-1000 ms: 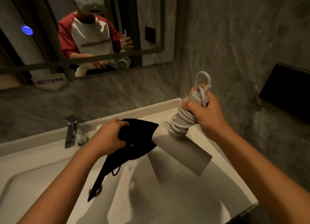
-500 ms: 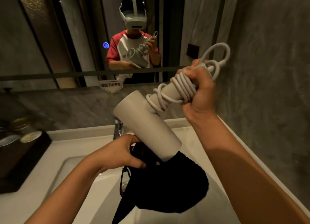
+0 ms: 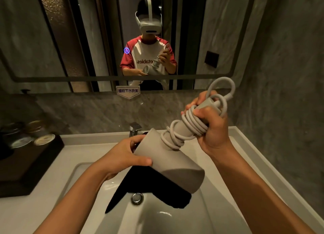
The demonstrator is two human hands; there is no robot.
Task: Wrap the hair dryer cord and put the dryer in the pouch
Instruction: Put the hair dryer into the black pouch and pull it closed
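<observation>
Fingers (image 3: pixel 204 115) of the right hand (image 3: pixel 213 128) are curled tight around the handle of the hair dryer (image 3: pixel 168 161), pinning the coils of the white cord (image 3: pixel 189 126) against it, with one loose loop poking out above the fist. The left hand (image 3: pixel 122 156) now presses its thumb and fingers closed against the far end of the dryer's barrel, where half a second ago it was pinching the pouch (image 3: pixel 149 186) below the barrel. That black pouch now hangs limp under the dryer, over the basin of the sink (image 3: pixel 157 219), its upper edge hidden behind the left hand and barrel, so whether the left hand also holds it cannot be told. Compared with the earlier moment, the dryer has dropped lower and the barrel's open end has swung toward the camera, clear of the pouch rather than nosing into it. My reading is that the wrapping is done, but the insertion has not begun: the dryer is wholly outside the pouch, and the mouth likely needs reopening before the barrel can be fed in.
</observation>
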